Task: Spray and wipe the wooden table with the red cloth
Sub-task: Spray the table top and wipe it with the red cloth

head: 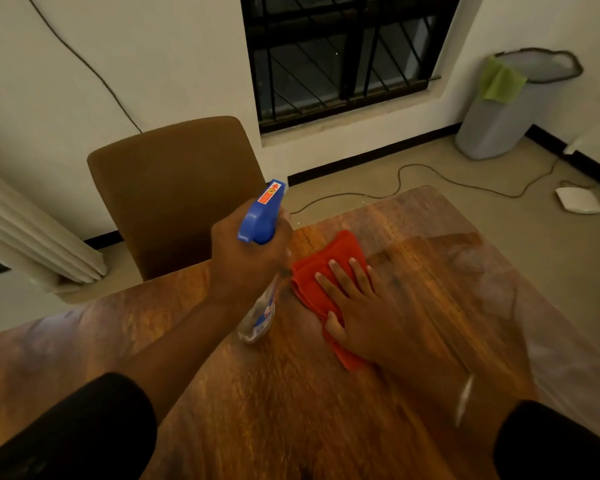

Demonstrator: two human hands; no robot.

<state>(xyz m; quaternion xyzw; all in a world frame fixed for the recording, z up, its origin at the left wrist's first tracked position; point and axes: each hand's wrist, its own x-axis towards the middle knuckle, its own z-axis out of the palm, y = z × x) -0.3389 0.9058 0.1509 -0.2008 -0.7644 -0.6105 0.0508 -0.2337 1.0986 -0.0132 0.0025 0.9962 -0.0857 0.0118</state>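
My left hand [246, 258] grips a clear spray bottle with a blue trigger head [262, 216], held above the wooden table [291, 410], its nozzle pointing toward the far edge. Beside it, my right hand [357, 306] lies flat with fingers spread on the folded red cloth [329, 261], pressing it onto the tabletop near the far edge. A paler, wet-looking streak shows on the wood to the right of the cloth.
A brown chair [174, 188] stands at the table's far side. On the floor beyond lie a cable [430, 171] and a white flat device [579, 200]. A grey bin [506, 123] with a green cloth stands in the corner under a barred window.
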